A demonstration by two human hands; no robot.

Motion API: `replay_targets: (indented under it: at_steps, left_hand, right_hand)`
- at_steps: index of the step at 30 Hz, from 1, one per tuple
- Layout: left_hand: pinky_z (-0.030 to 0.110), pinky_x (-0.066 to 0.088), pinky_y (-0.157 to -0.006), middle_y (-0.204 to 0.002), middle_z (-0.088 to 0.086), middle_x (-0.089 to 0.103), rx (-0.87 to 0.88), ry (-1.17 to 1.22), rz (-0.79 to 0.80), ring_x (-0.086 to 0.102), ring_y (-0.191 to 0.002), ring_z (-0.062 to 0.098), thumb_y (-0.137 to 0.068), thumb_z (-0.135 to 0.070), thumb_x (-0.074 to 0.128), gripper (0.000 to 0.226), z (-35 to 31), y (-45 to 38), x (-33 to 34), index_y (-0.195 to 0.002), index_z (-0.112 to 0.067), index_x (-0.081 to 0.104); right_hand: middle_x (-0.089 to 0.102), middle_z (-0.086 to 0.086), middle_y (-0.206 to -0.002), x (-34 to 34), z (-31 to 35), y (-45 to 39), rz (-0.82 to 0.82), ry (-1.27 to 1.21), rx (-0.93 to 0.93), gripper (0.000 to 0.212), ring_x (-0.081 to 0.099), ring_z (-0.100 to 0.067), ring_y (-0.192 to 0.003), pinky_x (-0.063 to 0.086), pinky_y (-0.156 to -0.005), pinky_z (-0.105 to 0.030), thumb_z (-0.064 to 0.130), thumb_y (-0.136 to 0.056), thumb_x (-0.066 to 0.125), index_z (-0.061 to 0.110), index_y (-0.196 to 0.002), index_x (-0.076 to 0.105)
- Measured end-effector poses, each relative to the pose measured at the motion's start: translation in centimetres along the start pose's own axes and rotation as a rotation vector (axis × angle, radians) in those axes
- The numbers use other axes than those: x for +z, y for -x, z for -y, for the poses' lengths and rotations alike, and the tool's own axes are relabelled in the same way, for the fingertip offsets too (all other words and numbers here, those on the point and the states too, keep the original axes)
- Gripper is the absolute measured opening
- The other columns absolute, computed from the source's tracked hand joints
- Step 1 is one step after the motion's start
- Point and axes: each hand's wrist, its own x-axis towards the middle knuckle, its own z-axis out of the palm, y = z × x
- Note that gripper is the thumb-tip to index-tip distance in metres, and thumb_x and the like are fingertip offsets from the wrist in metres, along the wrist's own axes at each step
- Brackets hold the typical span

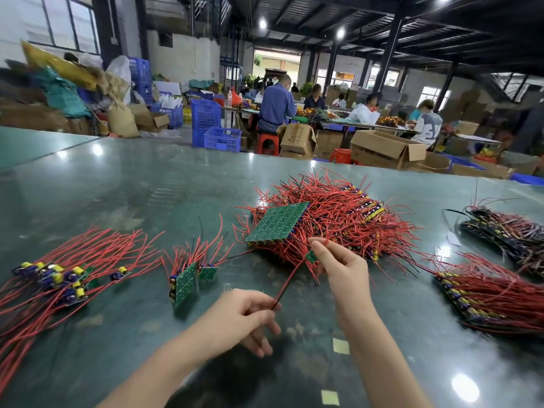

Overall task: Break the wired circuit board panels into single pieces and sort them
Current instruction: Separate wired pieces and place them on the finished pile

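My right hand pinches one small green single board above the table. Its red wire runs down-left to my left hand, which pinches the wire's end. Behind them lies a big heap of wired panels with one green panel face down on top. A small panel strip and a single piece stand to the left. Separated single pieces with red wires lie in a pile at far left.
More wired panels lie at right and far right on the green glossy table. Beyond the table's far edge are cardboard boxes, blue crates, and several seated people working at another table.
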Motion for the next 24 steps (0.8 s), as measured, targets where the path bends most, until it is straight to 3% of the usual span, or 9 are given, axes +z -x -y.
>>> replay_targets:
  at_steps: [7,13,18,21,23,24]
  left_hand:
    - [0.022,0.053,-0.05,-0.057,0.005,0.066,-0.009,0.016,-0.018,0.067,-0.054,0.017,-0.095,0.007,0.044,0.02,-0.4,-0.1,-0.2,-0.088,-0.002,0.06]
    - [0.023,0.054,-0.054,-0.065,0.008,0.07,0.024,0.095,-0.004,0.07,-0.06,0.019,-0.093,0.009,0.048,0.015,-0.4,0.0,-0.4,-0.091,0.0,0.061]
    - [0.024,0.052,-0.05,-0.065,0.005,0.071,0.053,0.018,-0.154,0.069,-0.056,0.018,-0.093,0.004,0.052,0.016,0.0,-0.3,-0.9,-0.087,-0.006,0.064]
    - [0.027,0.053,-0.057,-0.085,-0.011,0.074,0.201,-0.22,-0.352,0.069,-0.061,0.014,-0.085,-0.027,0.069,0.006,0.5,-0.2,-1.1,-0.091,-0.029,0.067]
    - [0.024,0.051,-0.06,-0.083,-0.021,0.071,0.342,-0.417,-0.558,0.066,-0.059,0.007,-0.076,-0.059,0.06,0.024,0.4,0.2,-1.3,-0.083,-0.038,0.068]
    - [0.021,0.049,-0.056,-0.08,-0.019,0.071,0.405,-0.365,-0.618,0.066,-0.059,0.006,-0.075,-0.062,0.05,0.032,0.2,0.3,-1.4,-0.08,-0.036,0.068]
  right_hand:
    - [0.051,0.013,-0.051,-0.3,0.1,-0.3,-0.089,-0.044,0.019,0.011,0.035,0.001,-0.045,0.032,-0.044,-0.009,0.014,-0.084,0.07,0.021,-0.077,0.076]
    - [0.049,0.008,-0.055,-0.6,0.1,-0.5,-0.122,-0.107,0.05,0.006,0.034,-0.006,-0.05,0.032,-0.046,-0.01,0.018,-0.083,0.071,0.018,-0.082,0.077]
    - [0.056,0.012,-0.059,-0.5,0.1,-0.4,-0.098,-0.127,0.043,0.008,0.039,-0.009,-0.059,0.035,-0.048,-0.009,0.019,-0.085,0.069,0.019,-0.084,0.077]
    - [0.06,0.012,-0.062,-0.5,0.3,-0.2,-0.071,-0.174,-0.001,0.013,0.042,-0.01,-0.062,0.038,-0.05,-0.01,0.016,-0.087,0.066,0.022,-0.084,0.077]
    - [0.06,0.013,-0.062,-0.4,0.3,-0.1,-0.04,-0.182,0.0,0.013,0.044,-0.006,-0.061,0.04,-0.052,-0.01,0.015,-0.086,0.066,0.022,-0.088,0.076]
    - [0.059,0.013,-0.062,-0.2,0.3,0.0,-0.007,-0.19,0.018,0.013,0.046,-0.003,-0.06,0.04,-0.052,-0.01,0.014,-0.086,0.066,0.022,-0.091,0.075]
